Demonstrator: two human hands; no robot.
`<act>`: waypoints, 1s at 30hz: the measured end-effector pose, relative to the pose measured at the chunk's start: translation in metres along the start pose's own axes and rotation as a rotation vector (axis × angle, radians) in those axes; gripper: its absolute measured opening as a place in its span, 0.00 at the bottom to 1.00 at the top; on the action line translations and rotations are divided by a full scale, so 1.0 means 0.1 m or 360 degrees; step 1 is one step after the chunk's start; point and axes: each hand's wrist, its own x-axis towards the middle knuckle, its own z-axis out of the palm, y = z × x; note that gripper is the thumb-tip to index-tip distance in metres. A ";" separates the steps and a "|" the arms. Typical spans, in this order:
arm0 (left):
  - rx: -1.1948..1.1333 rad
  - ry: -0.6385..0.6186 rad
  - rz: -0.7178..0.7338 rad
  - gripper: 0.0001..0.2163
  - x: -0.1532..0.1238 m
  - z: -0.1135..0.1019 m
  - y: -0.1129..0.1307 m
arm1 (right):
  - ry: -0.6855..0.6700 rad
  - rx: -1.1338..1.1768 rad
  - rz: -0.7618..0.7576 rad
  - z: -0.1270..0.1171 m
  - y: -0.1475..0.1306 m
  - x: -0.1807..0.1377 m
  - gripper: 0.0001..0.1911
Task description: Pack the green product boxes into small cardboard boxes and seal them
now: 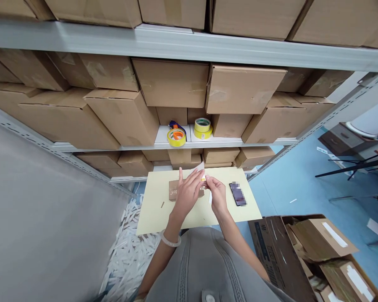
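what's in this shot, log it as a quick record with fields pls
left hand: above a small brown-wrapped parcel, pale bangle on the wrist
right hand: fingertips beside a small yellow piece, white paper strip just above it
work surface: pale yellow board, phone on it, screen blurred
shelves: yellow tape rolls, cardboard boxes
floor: open carton, white packing strips

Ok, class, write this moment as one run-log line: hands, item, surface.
left hand, right hand: at white paper strip | above cardboard parcel | on pale yellow board | phone beside
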 end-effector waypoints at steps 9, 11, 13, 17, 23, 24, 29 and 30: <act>-0.0141 0.0078 0.0026 0.20 0.02 -0.12 0.01 | -0.0174 0.0066 -0.0068 0.03 -0.16 -0.12 0.15; -0.0179 0.0058 0.0012 0.20 0.01 -0.13 0.02 | -0.0159 0.0019 -0.0092 0.03 -0.16 -0.13 0.14; -0.0227 0.0036 -0.0012 0.20 0.00 -0.15 0.03 | -0.0140 -0.0032 -0.0131 0.04 -0.17 -0.14 0.13; -0.0351 0.0026 -0.0057 0.19 -0.04 -0.17 0.02 | -0.0111 -0.0149 -0.0244 0.07 -0.19 -0.16 0.11; -0.0503 0.0186 -0.0128 0.14 -0.07 -0.22 0.02 | -0.0092 -0.0299 -0.0353 0.13 -0.22 -0.21 0.10; -0.0516 0.0212 -0.0130 0.14 -0.08 -0.23 0.02 | -0.0093 -0.0311 -0.0361 0.14 -0.23 -0.22 0.10; -0.0526 0.0250 -0.0112 0.13 -0.09 -0.27 0.02 | -0.0104 -0.0348 -0.0414 0.17 -0.24 -0.25 0.10; -0.0525 0.0252 -0.0108 0.13 -0.09 -0.27 0.02 | -0.0103 -0.0364 -0.0423 0.17 -0.24 -0.25 0.09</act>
